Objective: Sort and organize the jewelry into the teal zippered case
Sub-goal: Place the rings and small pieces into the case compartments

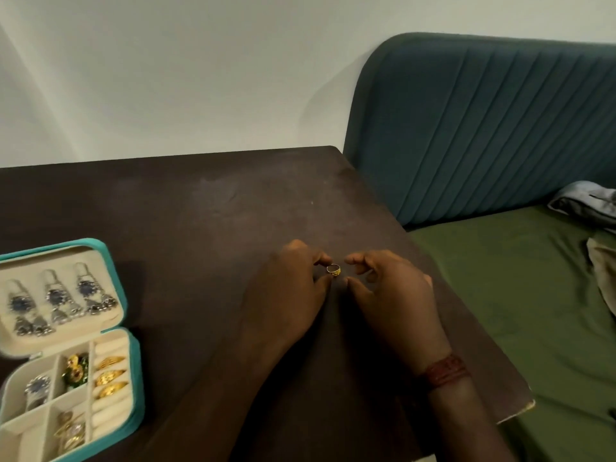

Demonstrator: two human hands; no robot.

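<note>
Now pinching gold ring (333, 270) with left hand (286, 295), curling empty right hand (393, 295) loosely beside; likely carry far leftward to teal case (137, 378).

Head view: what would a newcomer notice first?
A small gold ring, pinched in the fingers of the left hand at the middle of the dark table. The right hand is close beside it and not touching it. At lower left lies the open teal case, with silver-blue earrings in its lid and gold rings in its right-hand slots.
</note>
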